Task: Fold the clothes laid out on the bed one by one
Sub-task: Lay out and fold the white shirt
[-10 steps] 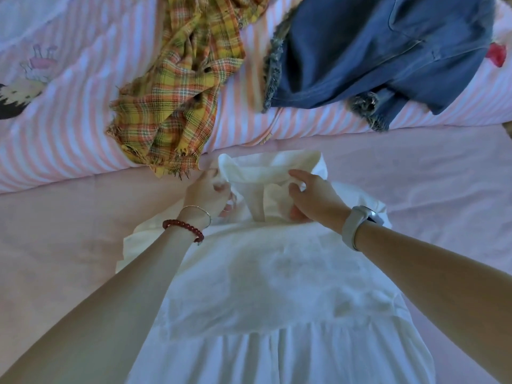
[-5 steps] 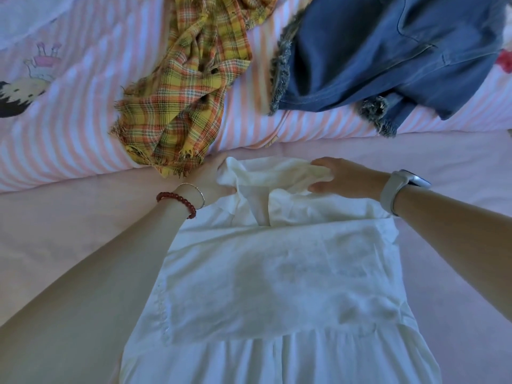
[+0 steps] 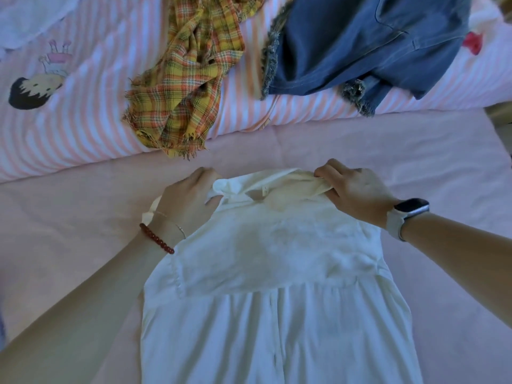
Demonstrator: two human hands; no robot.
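Pink bed sheet point(image 3: 388, 151), striped quilt point(image 3: 83, 128) behind; left hand point(image 3: 185, 200), right hand point(image 3: 357, 192) grip white dress point(image 3: 271, 273) collar.

No words, brand names or numbers can be read anywhere. A small tag point(image 3: 262, 191) sits inside the collar of the white dress point(image 3: 266, 273), just above the middle of the frame, but its print is too small to make out. The watch point(image 3: 410, 210) at the right shows only a dark face (nothing on it). The striped quilt point(image 3: 83, 128) at the upper left carries a cartoon figure point(image 3: 33, 88) with a crown drawn above it, a picture and not lettering, and a red mark point(image 3: 473, 42) at the upper right is blurred.
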